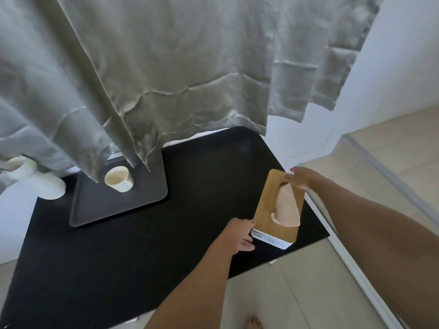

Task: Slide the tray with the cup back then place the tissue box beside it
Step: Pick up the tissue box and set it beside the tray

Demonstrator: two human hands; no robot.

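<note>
On the black table, at about three o'clock near the right edge, we see one tissue box. It is white with a smooth wooden lid, and one soft peach tissue sticks out of the slot. Our left hand presses on the near end of the box and our right hand presses on the far end, so both hands grip it between them. At ten o'clock sits one flat dark gray tray with round corners. One cream cup stands on the tray at its far side. A wrinkled gray curtain hangs over the back of the tray. Between the tray and the box, the table top is bare and wide. One white curvy vase stands left of the tray.
</note>
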